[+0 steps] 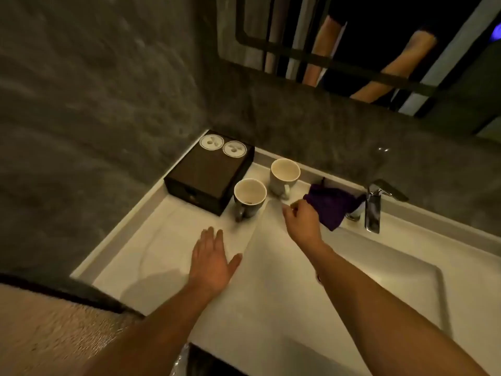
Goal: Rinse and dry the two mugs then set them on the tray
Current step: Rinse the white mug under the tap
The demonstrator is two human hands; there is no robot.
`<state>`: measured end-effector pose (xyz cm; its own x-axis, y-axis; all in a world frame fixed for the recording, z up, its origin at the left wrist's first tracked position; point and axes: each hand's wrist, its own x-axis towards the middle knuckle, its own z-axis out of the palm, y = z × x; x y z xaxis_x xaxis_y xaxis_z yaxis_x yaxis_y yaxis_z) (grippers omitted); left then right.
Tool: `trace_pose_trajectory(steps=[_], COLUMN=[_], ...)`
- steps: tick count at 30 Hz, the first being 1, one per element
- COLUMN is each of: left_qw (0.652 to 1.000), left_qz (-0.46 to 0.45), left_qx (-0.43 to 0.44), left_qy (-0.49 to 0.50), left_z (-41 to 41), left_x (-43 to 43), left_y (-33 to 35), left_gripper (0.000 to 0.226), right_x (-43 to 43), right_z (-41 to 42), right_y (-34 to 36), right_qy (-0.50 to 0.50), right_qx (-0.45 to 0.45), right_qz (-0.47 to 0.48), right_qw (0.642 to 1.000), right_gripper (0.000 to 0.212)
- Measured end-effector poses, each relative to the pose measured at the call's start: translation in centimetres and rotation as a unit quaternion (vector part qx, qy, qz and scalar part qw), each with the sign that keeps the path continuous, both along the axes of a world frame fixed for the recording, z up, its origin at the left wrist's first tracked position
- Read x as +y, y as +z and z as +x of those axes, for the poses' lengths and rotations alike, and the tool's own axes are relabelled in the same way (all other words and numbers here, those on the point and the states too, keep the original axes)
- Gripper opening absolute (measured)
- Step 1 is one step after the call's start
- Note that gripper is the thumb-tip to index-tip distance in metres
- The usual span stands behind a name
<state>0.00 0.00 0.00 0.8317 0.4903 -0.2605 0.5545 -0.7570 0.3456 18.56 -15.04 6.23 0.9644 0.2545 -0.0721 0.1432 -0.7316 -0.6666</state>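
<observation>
Nearby, 2 mugs [249, 196] upright, left hand [212, 260] flat, right hand [302, 222] reaching

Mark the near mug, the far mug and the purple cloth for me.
near mug [249, 198], head view, on its inner wall
far mug [285, 171], head view, on its inside
purple cloth [331, 206], head view, on its middle fold

Two mugs upright on the white counter [168, 240]: near mug [249, 198] just beside the dark box [208, 175], far mug [284, 177] behind it by the back ledge. Left hand [212, 260] flat, fingers spread, palm down on the counter in front of the near mug. Right hand [302, 222] empty, fingers loosely curled, over the sink [406, 267] edge, close to the purple cloth [332, 204]. Cloth sits against the chrome tap [372, 210].
</observation>
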Motion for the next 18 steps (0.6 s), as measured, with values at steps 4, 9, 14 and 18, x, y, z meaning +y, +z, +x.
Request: trace_pose_trajectory(steps=[4, 9, 14, 18], left_qw=[0.997, 0.996, 0.996, 0.995], left_qz=[0.069, 0.082, 0.086, 0.097], left_qx=[-0.029, -0.029, -0.01, -0.014], left_qy=[0.005, -0.005, -0.006, -0.002], left_z=[0.4, 0.5, 0.9, 0.9], left_x=[0.6, 0.3, 0.2, 0.3], left_y=[-2.0, -2.6, -2.7, -2.8], left_gripper=[0.094, 0.097, 0.097, 0.097], right_x=[2.6, 3.9, 4.3, 4.1], right_z=[3.0, 4.4, 4.8, 4.8], right_y=[-0.2, -0.9, -1.6, -1.8], right_qy=[-0.062, -0.088, -0.076, -0.093], right_qx=[0.001, -0.032, -0.052, -0.052], right_qz=[0.014, -0.001, -0.055, -0.044], right_qw=[0.998, 0.996, 0.994, 0.993], right_gripper=[0.037, 0.026, 0.03, 0.028])
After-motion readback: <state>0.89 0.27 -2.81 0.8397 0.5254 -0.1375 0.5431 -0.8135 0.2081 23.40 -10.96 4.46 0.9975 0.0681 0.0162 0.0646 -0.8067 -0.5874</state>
